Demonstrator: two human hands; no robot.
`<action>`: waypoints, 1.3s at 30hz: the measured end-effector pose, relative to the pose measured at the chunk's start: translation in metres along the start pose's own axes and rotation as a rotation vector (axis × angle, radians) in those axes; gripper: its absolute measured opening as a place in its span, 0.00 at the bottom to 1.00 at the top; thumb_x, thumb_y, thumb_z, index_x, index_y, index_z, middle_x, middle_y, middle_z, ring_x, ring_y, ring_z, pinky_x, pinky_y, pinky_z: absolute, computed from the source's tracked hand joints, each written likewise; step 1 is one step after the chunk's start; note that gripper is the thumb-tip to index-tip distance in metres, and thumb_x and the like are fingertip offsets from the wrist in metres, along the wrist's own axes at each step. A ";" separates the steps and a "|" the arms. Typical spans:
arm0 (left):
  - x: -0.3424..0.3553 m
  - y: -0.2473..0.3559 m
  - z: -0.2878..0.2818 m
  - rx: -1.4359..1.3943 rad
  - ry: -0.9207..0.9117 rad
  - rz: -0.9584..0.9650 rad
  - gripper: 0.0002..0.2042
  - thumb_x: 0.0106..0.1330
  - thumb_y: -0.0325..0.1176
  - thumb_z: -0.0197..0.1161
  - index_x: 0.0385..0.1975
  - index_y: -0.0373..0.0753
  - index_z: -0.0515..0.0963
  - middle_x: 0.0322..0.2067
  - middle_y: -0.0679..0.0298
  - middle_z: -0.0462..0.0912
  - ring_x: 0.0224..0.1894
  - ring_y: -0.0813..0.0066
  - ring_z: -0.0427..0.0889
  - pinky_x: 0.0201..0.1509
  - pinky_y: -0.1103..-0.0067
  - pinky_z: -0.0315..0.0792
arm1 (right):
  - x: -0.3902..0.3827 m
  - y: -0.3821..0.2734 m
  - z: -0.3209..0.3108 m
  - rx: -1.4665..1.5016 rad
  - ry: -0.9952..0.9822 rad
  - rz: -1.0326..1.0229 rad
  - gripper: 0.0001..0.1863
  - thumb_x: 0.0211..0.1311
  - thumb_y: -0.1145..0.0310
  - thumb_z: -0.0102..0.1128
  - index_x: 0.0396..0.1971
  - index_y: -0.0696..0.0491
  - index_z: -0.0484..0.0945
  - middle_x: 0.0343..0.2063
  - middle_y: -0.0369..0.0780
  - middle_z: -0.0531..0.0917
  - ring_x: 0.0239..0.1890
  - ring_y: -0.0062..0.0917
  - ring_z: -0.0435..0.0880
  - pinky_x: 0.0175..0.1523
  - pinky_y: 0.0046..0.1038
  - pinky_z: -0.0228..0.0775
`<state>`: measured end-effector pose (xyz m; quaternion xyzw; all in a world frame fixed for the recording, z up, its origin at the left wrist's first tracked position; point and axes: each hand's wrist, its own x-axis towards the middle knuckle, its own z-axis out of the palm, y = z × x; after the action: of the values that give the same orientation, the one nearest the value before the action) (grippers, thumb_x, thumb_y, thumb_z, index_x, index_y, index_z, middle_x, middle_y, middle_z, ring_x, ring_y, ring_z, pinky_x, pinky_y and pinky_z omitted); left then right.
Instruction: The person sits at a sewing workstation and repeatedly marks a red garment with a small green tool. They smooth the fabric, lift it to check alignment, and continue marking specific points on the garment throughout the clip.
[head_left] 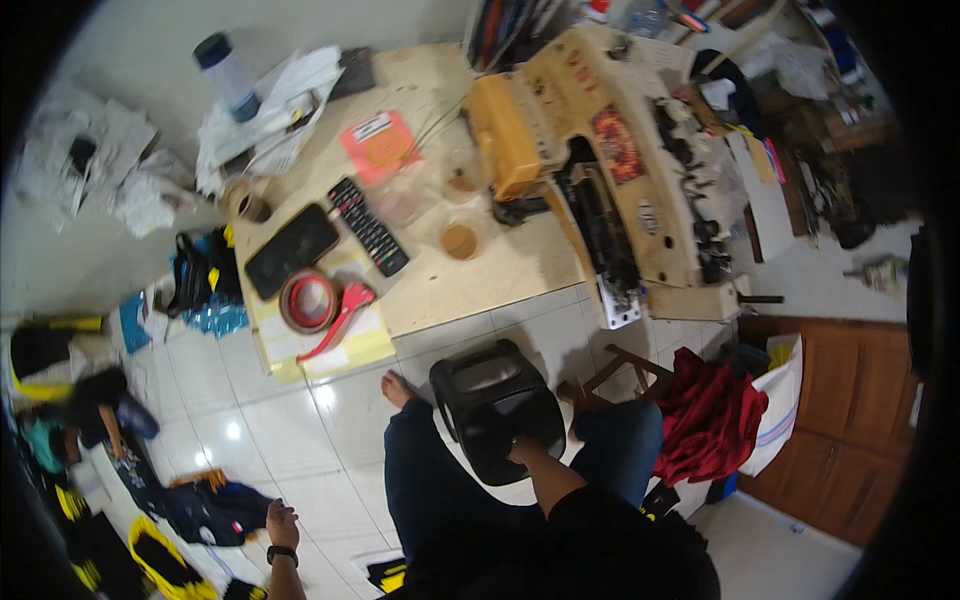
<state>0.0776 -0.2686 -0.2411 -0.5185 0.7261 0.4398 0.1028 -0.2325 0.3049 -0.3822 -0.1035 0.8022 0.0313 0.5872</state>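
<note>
A black plastic chair-like seat [500, 415] with an oblong opening at its far end stands between my legs. My right hand [520, 451] is on its near part, the fingers closed on it; the underside of the grip is hidden. Out to the left, over the tiled floor, my left hand [282, 521] is held up with loosely bent fingers and nothing visible in it. A dark watch [282, 554] is on that wrist. Nearest to the left hand lies a dark garment [222, 512] on the floor.
Ahead stands a table [430, 300] with a phone [292, 250], remote control [368, 226], tape dispenser [312, 302] and cream sewing machine [630, 160]. Red cloth [712, 412] is heaped at right beside a wooden cabinet [840, 400]. Another person [105, 410] sits at far left among garments.
</note>
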 end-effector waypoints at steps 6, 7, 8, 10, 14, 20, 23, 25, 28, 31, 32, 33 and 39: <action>0.038 0.154 0.099 -0.130 -0.075 0.204 0.26 0.67 0.21 0.55 0.67 0.31 0.73 0.45 0.52 0.88 0.44 0.67 0.89 0.49 0.74 0.82 | -0.039 -0.001 -0.161 0.336 0.104 -0.056 0.19 0.67 0.63 0.57 0.43 0.60 0.90 0.45 0.57 0.89 0.49 0.53 0.90 0.57 0.51 0.80; 0.044 0.168 0.124 -0.125 -0.093 0.259 0.25 0.67 0.22 0.56 0.67 0.32 0.73 0.45 0.52 0.88 0.44 0.67 0.89 0.48 0.74 0.82 | -0.031 0.010 -0.182 0.390 0.216 -0.116 0.19 0.67 0.63 0.55 0.41 0.63 0.89 0.41 0.60 0.88 0.46 0.56 0.90 0.55 0.51 0.80; 0.047 0.176 0.148 -0.121 -0.109 0.312 0.25 0.67 0.22 0.56 0.66 0.32 0.74 0.45 0.52 0.88 0.44 0.67 0.89 0.47 0.75 0.83 | -0.028 0.026 -0.199 0.414 0.323 -0.187 0.19 0.68 0.63 0.55 0.39 0.64 0.88 0.39 0.61 0.88 0.45 0.57 0.89 0.54 0.51 0.80; 0.052 0.190 0.202 -0.141 -0.124 0.388 0.24 0.67 0.23 0.59 0.65 0.32 0.76 0.46 0.51 0.88 0.45 0.66 0.89 0.45 0.75 0.83 | -0.020 0.056 -0.239 0.423 0.531 -0.348 0.19 0.69 0.62 0.54 0.34 0.65 0.86 0.35 0.61 0.87 0.43 0.58 0.88 0.52 0.53 0.80; 0.060 0.197 0.315 -0.047 -0.153 0.563 0.23 0.68 0.25 0.63 0.64 0.31 0.77 0.50 0.50 0.89 0.50 0.62 0.90 0.47 0.72 0.84 | 0.012 0.124 -0.282 0.605 0.527 -0.489 0.20 0.76 0.61 0.49 0.33 0.63 0.83 0.28 0.55 0.88 0.35 0.48 0.90 0.42 0.49 0.80; -0.005 0.329 0.406 0.119 -0.358 0.745 0.23 0.68 0.26 0.64 0.64 0.35 0.78 0.50 0.49 0.89 0.52 0.60 0.89 0.53 0.68 0.84 | -0.024 0.212 -0.256 1.092 0.585 -0.393 0.12 0.79 0.65 0.54 0.42 0.57 0.81 0.27 0.45 0.86 0.30 0.32 0.86 0.40 0.38 0.77; -0.004 0.369 0.435 0.190 -0.447 0.803 0.25 0.67 0.23 0.64 0.66 0.35 0.77 0.48 0.49 0.89 0.49 0.57 0.89 0.50 0.67 0.83 | -0.037 0.241 -0.243 1.094 0.842 -0.426 0.12 0.79 0.65 0.54 0.40 0.58 0.82 0.28 0.45 0.86 0.32 0.34 0.85 0.43 0.38 0.76; 0.018 0.361 0.446 0.228 -0.470 0.964 0.25 0.67 0.23 0.64 0.66 0.34 0.77 0.47 0.49 0.90 0.48 0.56 0.89 0.50 0.66 0.82 | -0.048 0.245 -0.228 1.160 1.242 -0.450 0.13 0.79 0.65 0.56 0.39 0.59 0.84 0.29 0.45 0.86 0.33 0.33 0.83 0.45 0.37 0.75; 0.014 0.371 0.444 0.386 -0.555 0.984 0.21 0.71 0.24 0.61 0.64 0.29 0.77 0.48 0.49 0.89 0.49 0.63 0.90 0.52 0.70 0.83 | -0.098 0.266 -0.195 1.376 1.335 -0.401 0.10 0.77 0.66 0.61 0.43 0.58 0.85 0.33 0.42 0.88 0.35 0.26 0.84 0.45 0.33 0.76; 0.011 0.370 0.439 0.357 -0.636 1.030 0.20 0.76 0.28 0.61 0.65 0.29 0.75 0.49 0.52 0.88 0.49 0.65 0.88 0.54 0.71 0.82 | -0.180 0.293 -0.147 1.475 1.415 -0.305 0.09 0.73 0.67 0.66 0.43 0.57 0.86 0.34 0.39 0.88 0.37 0.21 0.84 0.44 0.30 0.76; -0.002 0.369 0.438 0.331 -0.642 1.065 0.21 0.78 0.30 0.60 0.68 0.30 0.74 0.50 0.53 0.88 0.49 0.66 0.88 0.55 0.71 0.82 | -0.203 0.308 -0.128 1.436 1.572 -0.251 0.08 0.71 0.68 0.69 0.43 0.56 0.86 0.34 0.38 0.88 0.35 0.20 0.84 0.42 0.28 0.76; -0.008 0.367 0.434 0.307 -0.645 1.096 0.22 0.80 0.31 0.60 0.70 0.30 0.72 0.50 0.55 0.88 0.48 0.67 0.87 0.55 0.71 0.82 | -0.224 0.320 -0.108 1.392 1.722 -0.195 0.08 0.68 0.69 0.72 0.42 0.55 0.87 0.34 0.36 0.89 0.34 0.19 0.84 0.40 0.26 0.76; -0.028 0.366 0.427 0.280 -0.611 1.230 0.22 0.79 0.28 0.61 0.70 0.30 0.72 0.50 0.53 0.88 0.50 0.64 0.87 0.56 0.71 0.81 | -0.335 0.428 -0.009 0.861 2.003 1.280 0.26 0.62 0.58 0.80 0.52 0.61 0.85 0.24 0.36 0.83 0.28 0.21 0.80 0.34 0.31 0.73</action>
<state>-0.3501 0.0953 -0.2819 0.1516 0.8763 0.4462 0.1005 -0.2306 0.7652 -0.0925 0.5230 0.7458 -0.0458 -0.4101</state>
